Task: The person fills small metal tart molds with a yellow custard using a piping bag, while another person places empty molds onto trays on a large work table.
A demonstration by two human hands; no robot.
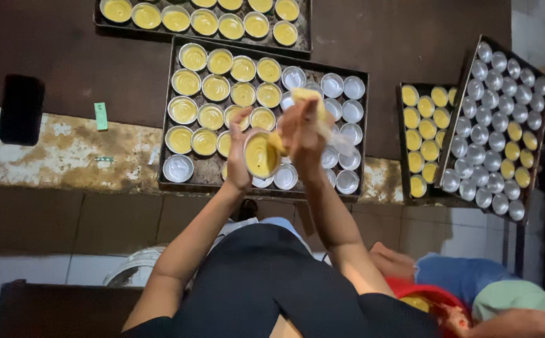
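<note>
1. The left hand (238, 164) holds a small round metal cup part-filled with yellow batter (260, 154); its fingers are curled round the cup's rim at about 9 o'clock of the cup, the thumb low and the fingertips high.
2. The cup is tilted so that its open mouth faces the camera; being round, it shows no long axis.
3. The right hand (303, 141) is clenched round a clear plastic piping bag of yellow batter (317, 111), at 3 o'clock of the cup and touching it.
4. The bag's long axis runs from about 1 o'clock down to 7 o'clock, its narrow end at the cup's rim and its loose clear top trailing toward 3 o'clock.
5. Both hands hover over the near edge of a dark rectangular baking tray (212, 169) on the bench (47, 150); filled cups lie on its 9 o'clock side, empty ones on its 3 o'clock side.
6. A second tray of filled cups (297, 42) lies at 12 o'clock; two further trays (404, 150) lie at 3 o'clock, one leaning on the other.
7. Another person's bare legs and blue shorts (457, 272) show at 4 o'clock.
</note>
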